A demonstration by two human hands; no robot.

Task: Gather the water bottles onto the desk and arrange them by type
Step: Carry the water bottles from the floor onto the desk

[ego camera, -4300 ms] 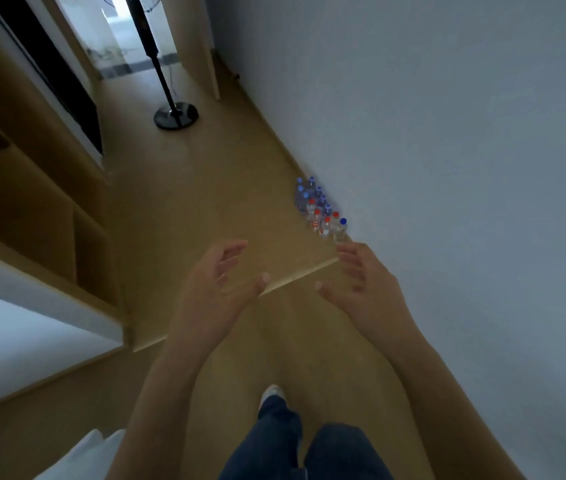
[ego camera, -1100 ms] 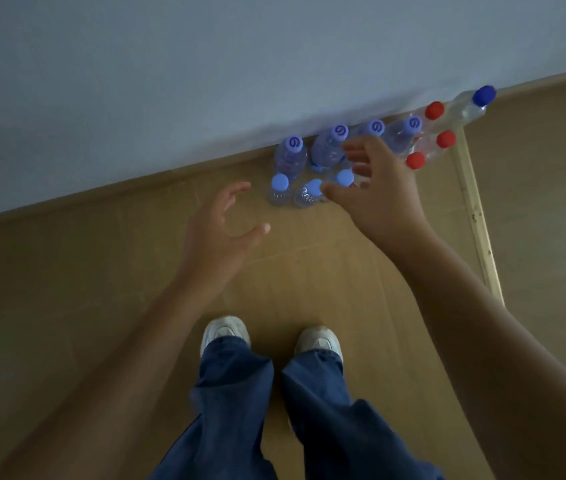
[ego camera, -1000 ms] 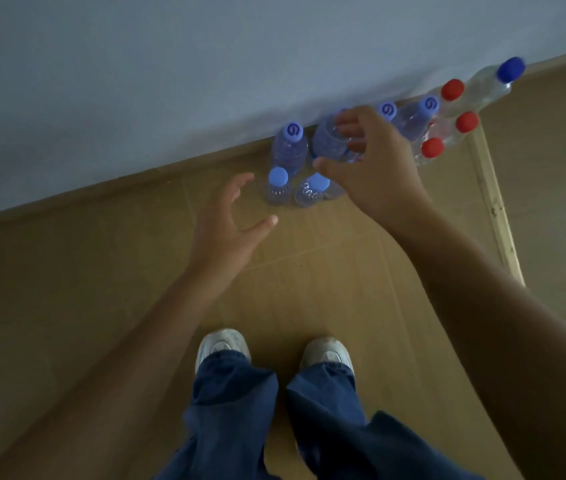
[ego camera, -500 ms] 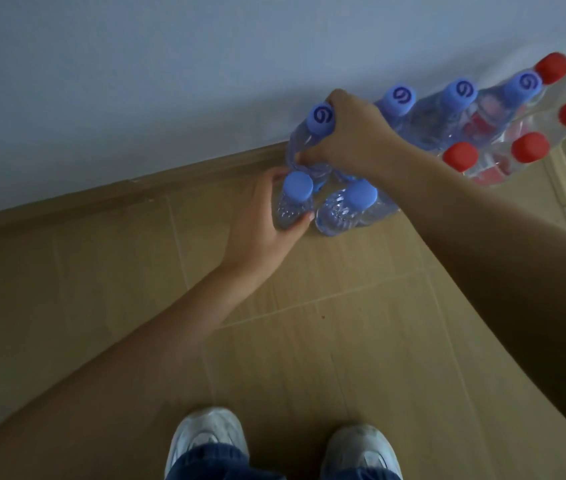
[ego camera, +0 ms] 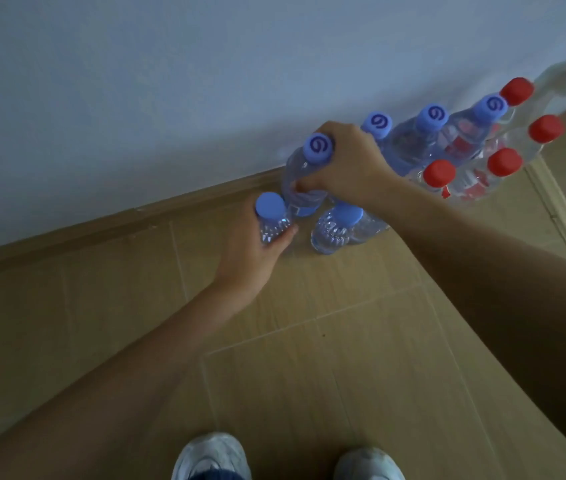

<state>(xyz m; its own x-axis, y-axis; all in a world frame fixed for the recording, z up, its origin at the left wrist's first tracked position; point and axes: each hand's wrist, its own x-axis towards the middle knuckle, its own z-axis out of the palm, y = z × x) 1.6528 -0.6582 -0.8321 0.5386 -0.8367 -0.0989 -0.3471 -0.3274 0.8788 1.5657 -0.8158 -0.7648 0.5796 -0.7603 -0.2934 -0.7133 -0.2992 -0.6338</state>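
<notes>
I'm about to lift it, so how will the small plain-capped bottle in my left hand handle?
The small bottle looks full, so likely heavy for its size. Its ribbed clear wall may flex under the left hand. Standing upright and narrow, it could tip if nudged.

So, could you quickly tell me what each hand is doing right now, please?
Left hand: grips a small clear plastic bottle with plain blue cap.
Right hand: grips a taller clear plastic bottle with swirl-marked blue cap.
</notes>
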